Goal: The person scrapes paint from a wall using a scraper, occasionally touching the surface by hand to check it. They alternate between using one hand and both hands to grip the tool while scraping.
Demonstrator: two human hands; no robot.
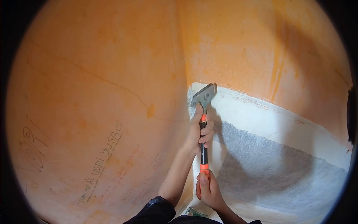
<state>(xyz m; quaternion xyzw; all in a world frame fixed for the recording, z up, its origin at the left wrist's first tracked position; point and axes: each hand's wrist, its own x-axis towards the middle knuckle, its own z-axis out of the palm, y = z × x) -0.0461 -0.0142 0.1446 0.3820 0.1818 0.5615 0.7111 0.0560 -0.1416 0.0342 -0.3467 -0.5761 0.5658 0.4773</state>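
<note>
Scraper, head view: blade pressed into the corner where the orange wall meets the white band, far of both hands. Left hand is closed around the upper shaft; right hand is closed around the near orange grip. Tool looks light and rigid, its blade edge sharp; best held by the shaft, as shown.

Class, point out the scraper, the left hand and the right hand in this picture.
scraper (203, 98): head view, on its grey blade head.
left hand (199, 130): head view, on the knuckles around the upper handle.
right hand (208, 189): head view, on the back of the hand at the handle's end.
</note>
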